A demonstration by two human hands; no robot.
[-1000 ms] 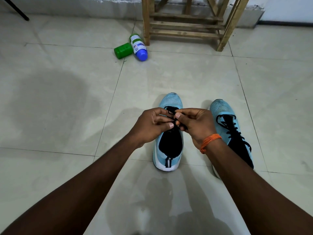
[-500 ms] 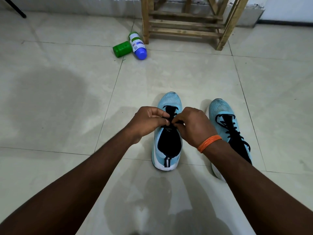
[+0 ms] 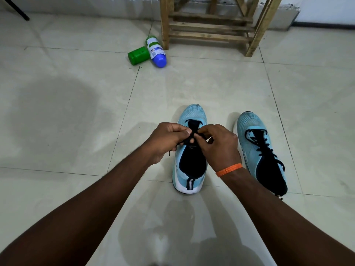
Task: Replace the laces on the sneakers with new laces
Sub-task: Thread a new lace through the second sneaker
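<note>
Here, the lace (image 3: 193, 127) is pinched in the curled fingers of both hands. The left hand (image 3: 169, 139) and right hand (image 3: 219, 144) are held close together over the midfoot of the sneaker (image 3: 189, 181), whose toe points away. A loose lace end is seen below the left hand. The other sneaker (image 3: 251, 127), laced in black, is stood just beside the right hand. Open floor (image 3: 76, 112) is seen to the left. A green bottle (image 3: 138, 55), a blue-capped bottle (image 3: 156, 52) and a wooden stool (image 3: 209, 25) are set well beyond the toes.
</note>
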